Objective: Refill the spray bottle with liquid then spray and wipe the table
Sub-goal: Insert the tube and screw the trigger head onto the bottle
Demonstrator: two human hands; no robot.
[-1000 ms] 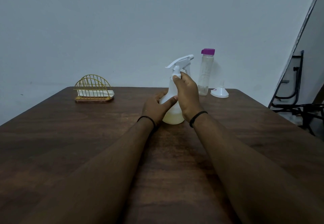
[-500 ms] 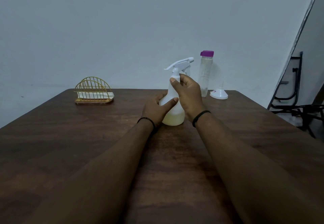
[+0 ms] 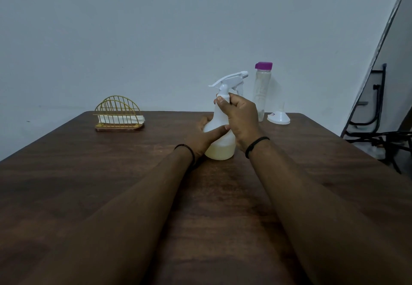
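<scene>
The right hand (image 3: pixel 242 119) has its grip curled round the neck of the spray bottle (image 3: pixel 219 137), hiding the collar; the left hand (image 3: pixel 204 136) holds the body, its fingers behind out of sight. The bottle stands upright mid-bench (image 3: pixel 89 173), pale liquid low inside. Behind stand a purple-capped bottle (image 3: pixel 262 90) and a funnel (image 3: pixel 278 117)

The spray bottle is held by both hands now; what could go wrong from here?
1. The right hand grips the neck of the spray bottle while the left hand steadies its body; if the head is not tight, yellowish liquid may leak.
2. The purple-capped bottle and white funnel stand close behind and could be knocked.
</scene>
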